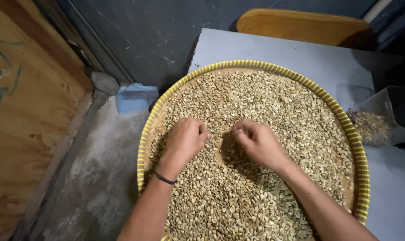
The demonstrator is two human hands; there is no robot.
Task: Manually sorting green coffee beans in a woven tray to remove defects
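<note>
Both hands are down in the pale green unroasted beans (251, 196), heaped across the round woven tray with its yellow rim (345, 120) on the grey bench (309, 58). Left hand (184, 140) curled, fingers tucked into beans mid-tray; right hand (258, 143) pinched shut, whether on a bean I can't tell. A clear plastic tub (381, 116) sits at the bench's right edge.

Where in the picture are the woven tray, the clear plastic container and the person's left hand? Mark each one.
woven tray (345, 119), head view, on its yellow rim at the right.
clear plastic container (381, 117), head view, on its see-through side wall.
left hand (183, 140), head view, on the back of the hand.
</note>
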